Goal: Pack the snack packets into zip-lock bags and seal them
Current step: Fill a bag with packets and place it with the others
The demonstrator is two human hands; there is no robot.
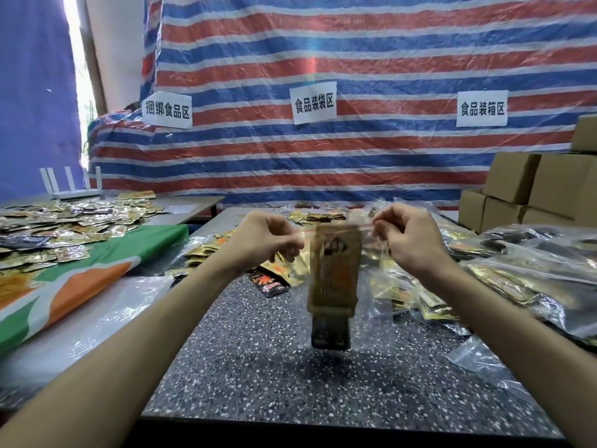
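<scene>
Zip-lock bag (376, 305) hangs in the air by its top edge. The left hand (263, 242) has its fingers (290, 244) curled in, and they pinch the left end of the top strip. The right hand (408, 236) pinches the right end the same way. Between the two pinches the strip runs flat from side to side. I cannot tell if the strip is pressed shut, because it is blurry.

From the fingers the bag hangs straight down, long side up and down, mouth at the top. Inside, a gold packet (334, 273) stands upright, and a dark packet (330, 331) sits lower, at the bottom of the bag.

Below the fingers is a speckled table (258, 367). Just past them lie loose packets (316, 216). Out to the right of the right hand are filled clear bags (533, 263) and, farther off, cardboard boxes (533, 185). Far to the left of the left hand lies a big pile of packets (64, 221) on a green and orange cloth (97, 263).
</scene>
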